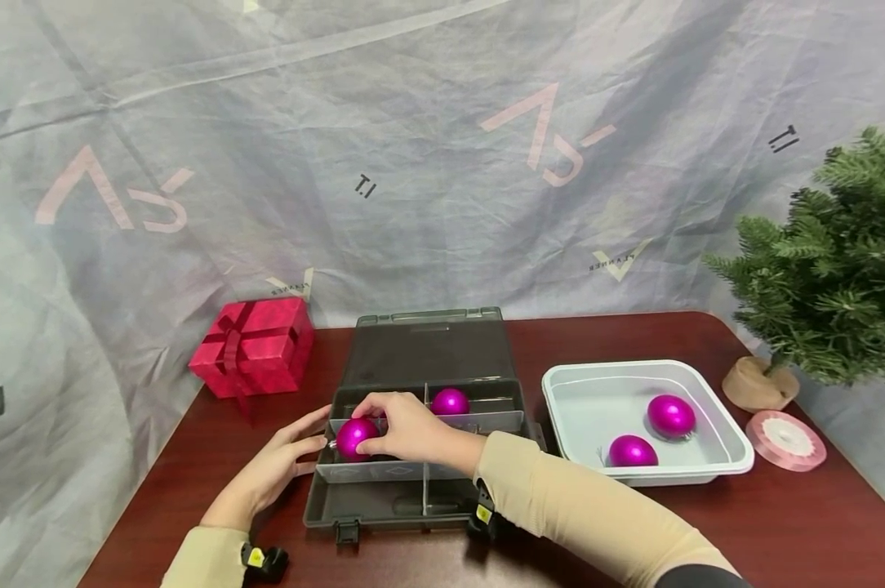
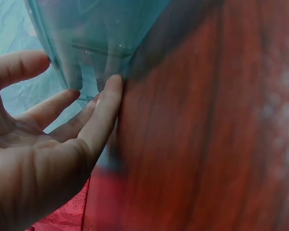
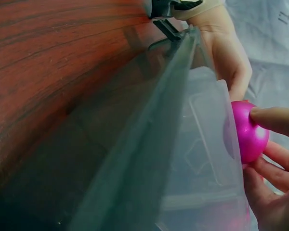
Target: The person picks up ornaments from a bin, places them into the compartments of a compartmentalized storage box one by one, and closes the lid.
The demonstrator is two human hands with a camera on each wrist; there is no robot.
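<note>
My right hand pinches a shiny magenta Christmas bauble at the left compartment of the middle row in a dark see-through divided box. In the right wrist view, the thumb and fingers sit around the bauble beside a clear divider. Whether it touches the compartment floor is hidden. Another magenta bauble lies in the back right compartment. My left hand rests its extended fingertips against the box's left side, as the left wrist view also shows, and holds nothing.
The box lid stands raised behind it. Right of the box is a white tray with two magenta baubles. A pink ribbon roll and a small fir tree are further right; a red gift box is at back left.
</note>
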